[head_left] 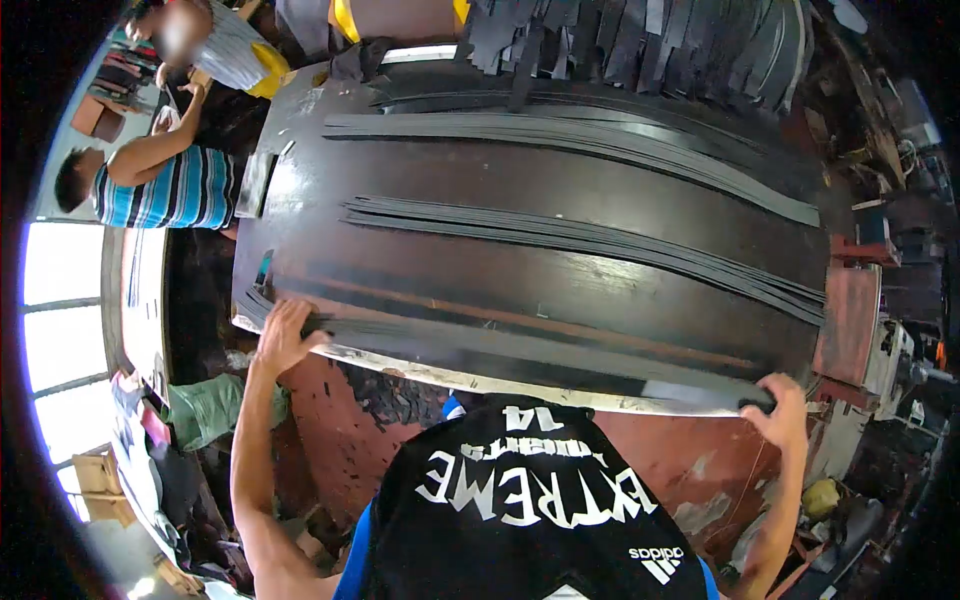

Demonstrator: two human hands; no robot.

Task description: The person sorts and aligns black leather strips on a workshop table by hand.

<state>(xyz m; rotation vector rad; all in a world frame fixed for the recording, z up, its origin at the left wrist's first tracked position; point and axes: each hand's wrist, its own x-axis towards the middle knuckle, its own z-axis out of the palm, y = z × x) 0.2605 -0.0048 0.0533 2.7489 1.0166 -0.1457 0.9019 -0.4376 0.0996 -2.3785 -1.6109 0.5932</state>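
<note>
A long bundle of thin dark grey strips (480, 350) lies along the near edge of the table, bowed slightly and a little blurred. Near its left end, my left hand (287, 338) is closed around the strips, whose tips stick out past it. At the opposite end my right hand (780, 408) grips the bundle between thumb and fingers. Something black shows at the fingertips of each hand; I cannot make out what it is. A pale grey patch (690, 392) shows on the strips near my right hand.
Two more strip bundles (580, 248) (570, 135) lie across the dark table (400, 270). Many dark strips (640, 45) hang over its far edge. A small teal-handled object (264, 268) lies at the left. Two people (165, 188) (215, 45) are at the far left.
</note>
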